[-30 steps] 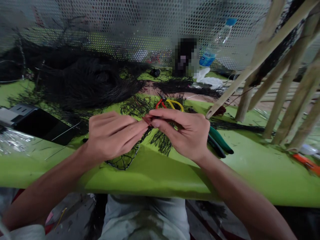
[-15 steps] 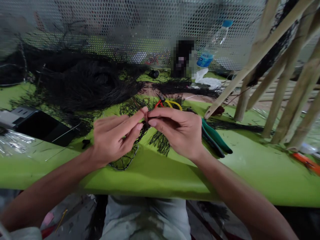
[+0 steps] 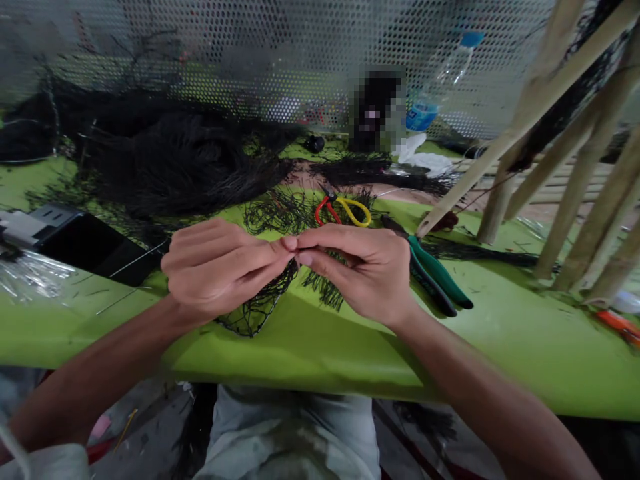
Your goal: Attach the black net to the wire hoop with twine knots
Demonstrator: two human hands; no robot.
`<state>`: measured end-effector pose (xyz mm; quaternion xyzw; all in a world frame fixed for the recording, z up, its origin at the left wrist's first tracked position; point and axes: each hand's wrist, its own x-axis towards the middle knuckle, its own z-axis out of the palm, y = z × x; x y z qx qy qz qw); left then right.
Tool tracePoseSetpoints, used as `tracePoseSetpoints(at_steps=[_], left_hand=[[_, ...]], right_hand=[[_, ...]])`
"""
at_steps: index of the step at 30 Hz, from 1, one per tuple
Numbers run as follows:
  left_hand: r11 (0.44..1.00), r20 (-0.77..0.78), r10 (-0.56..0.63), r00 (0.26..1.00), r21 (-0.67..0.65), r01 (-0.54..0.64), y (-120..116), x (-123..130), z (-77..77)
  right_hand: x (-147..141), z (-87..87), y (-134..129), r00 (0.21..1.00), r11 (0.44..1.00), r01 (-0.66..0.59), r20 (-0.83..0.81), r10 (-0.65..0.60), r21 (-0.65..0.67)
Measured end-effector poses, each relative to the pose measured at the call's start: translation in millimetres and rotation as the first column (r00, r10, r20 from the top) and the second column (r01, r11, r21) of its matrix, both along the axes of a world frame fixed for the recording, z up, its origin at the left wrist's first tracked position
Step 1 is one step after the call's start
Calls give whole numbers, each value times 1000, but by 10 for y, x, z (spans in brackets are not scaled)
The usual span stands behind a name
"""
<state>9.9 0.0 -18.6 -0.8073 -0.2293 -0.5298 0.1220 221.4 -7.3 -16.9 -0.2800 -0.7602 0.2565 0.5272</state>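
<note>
My left hand [image 3: 223, 267] and my right hand [image 3: 355, 267] meet fingertip to fingertip above the table. Both are closed in a pinch at the narrow end of a small black net [image 3: 250, 317], whose mesh runs up to the fingers and has a wire-like edge. The exact spot they grip is mostly covered by the fingers. Just behind my right hand lie small scissors with one red and one yellow handle [image 3: 357, 210]. Beside its wrist rest green-and-black-handled pliers [image 3: 440, 277]. Cut black net strands [image 3: 325, 290] lie beneath the right fingers.
A large heap of black netting [image 3: 170, 153] covers the back left of the green table [image 3: 325, 360]. A dark boxy device [image 3: 95, 243] sits at left. Wooden poles [image 3: 565, 187] lean at right, near a plastic bottle [image 3: 425, 113] and an orange tool [image 3: 620, 327]. Perforated metal stands behind.
My left hand has rolled over so its back faces up more, and its fingers now cover the brownish strip seen between the fingertips. The view has shifted slightly.
</note>
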Motion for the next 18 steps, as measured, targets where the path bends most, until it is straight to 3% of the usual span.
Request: tracePoseSetpoints(at_steps=[8, 12, 16, 18], left_hand=[[1000, -26, 1, 1000, 3, -1, 45, -14, -40], [997, 14, 33, 999, -66, -32, 19, 8, -42], [977, 60, 2, 998, -211, 11, -54, 22, -36], [924, 184, -31, 982, -370, 99, -74, 22, -33]], right_hand=[[32, -19, 42, 986, 985, 1, -165, -29, -172], [52, -25, 97, 983, 983, 20, -175, -53, -183], [86, -46, 181, 968, 985, 96, -216, -127, -146], [107, -54, 209, 965, 983, 160, -196, -175, -93]])
